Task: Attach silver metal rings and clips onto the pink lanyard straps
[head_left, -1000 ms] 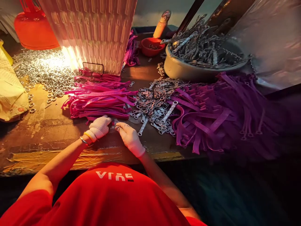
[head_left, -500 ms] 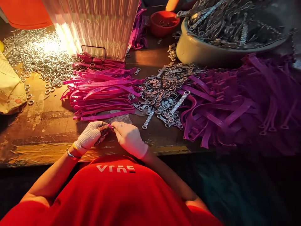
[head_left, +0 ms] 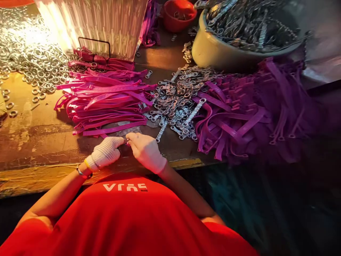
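My left hand (head_left: pixel 105 153), in a white dotted knit glove, is closed at the bench's front edge. My right hand (head_left: pixel 144 151), in a smooth-looking white glove, pinches close beside it, fingertips nearly touching. Between them show a bit of pink strap and a small dark metal piece (head_left: pixel 127 140), mostly hidden by the fingers. Just beyond my hands lies a bundle of pink straps (head_left: pixel 106 96). Right of that bundle is a heap of metal links (head_left: pixel 181 103), some long and textured, with rings at their ends.
Loose metal rings (head_left: pixel 39 67) spread at the left under bright light. A ribbed translucent sheet (head_left: pixel 98 28) stands behind the straps. At the back are a red bowl (head_left: pixel 179 19) and a pale tub (head_left: pixel 213 49) heaped with metal links. More purple straps (head_left: pixel 239 121) pile up at right.
The view has shifted, so the bench things sit farther left and slightly higher. My left hand has turned, its back now more upward, and the brownish piece seen at its fingers is hidden.
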Demonstrator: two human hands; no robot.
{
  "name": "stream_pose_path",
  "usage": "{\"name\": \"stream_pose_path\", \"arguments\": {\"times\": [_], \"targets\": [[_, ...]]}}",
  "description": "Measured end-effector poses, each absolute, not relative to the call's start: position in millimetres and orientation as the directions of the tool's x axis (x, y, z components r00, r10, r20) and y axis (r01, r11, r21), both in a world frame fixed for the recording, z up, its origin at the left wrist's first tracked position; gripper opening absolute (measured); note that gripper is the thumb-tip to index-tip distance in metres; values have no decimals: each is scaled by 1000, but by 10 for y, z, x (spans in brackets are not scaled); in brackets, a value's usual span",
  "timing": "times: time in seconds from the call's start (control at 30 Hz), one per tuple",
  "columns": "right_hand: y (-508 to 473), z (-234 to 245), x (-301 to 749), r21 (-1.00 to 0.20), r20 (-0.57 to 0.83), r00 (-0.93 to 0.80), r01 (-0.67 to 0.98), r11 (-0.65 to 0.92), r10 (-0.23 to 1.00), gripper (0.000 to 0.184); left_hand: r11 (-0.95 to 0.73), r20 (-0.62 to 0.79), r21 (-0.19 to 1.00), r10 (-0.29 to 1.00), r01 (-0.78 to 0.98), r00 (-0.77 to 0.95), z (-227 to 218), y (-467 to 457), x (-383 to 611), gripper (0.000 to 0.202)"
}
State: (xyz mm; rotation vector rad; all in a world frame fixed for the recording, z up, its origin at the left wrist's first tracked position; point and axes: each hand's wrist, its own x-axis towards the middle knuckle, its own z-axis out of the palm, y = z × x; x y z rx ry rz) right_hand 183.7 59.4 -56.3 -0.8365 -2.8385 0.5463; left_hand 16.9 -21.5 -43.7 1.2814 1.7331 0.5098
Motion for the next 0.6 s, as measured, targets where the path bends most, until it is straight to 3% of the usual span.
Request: {"name": "stream_pose_path", "arguments": {"times": [0.1,0.17,0.3,0.6], "targets": [[667,-474,1853,-445,-81,-817,542,712,571,29,502,-504,827,862,253,-61,-505,-192,197,34],[701,-438,1845,-435,-213,-809,581,689,548,41,540,-537,827,841,156,-68,-558,-205,204,41],[725,-493,1795,-312,-351,-767,637,705,537,30,532,-523,815,846,228,-104,-629,-237,211,46],[675,-724,1769,-112,-280,-885,415,903,372,32,540,-547,810,836,229,-35,-622,-193,135,38]]}}
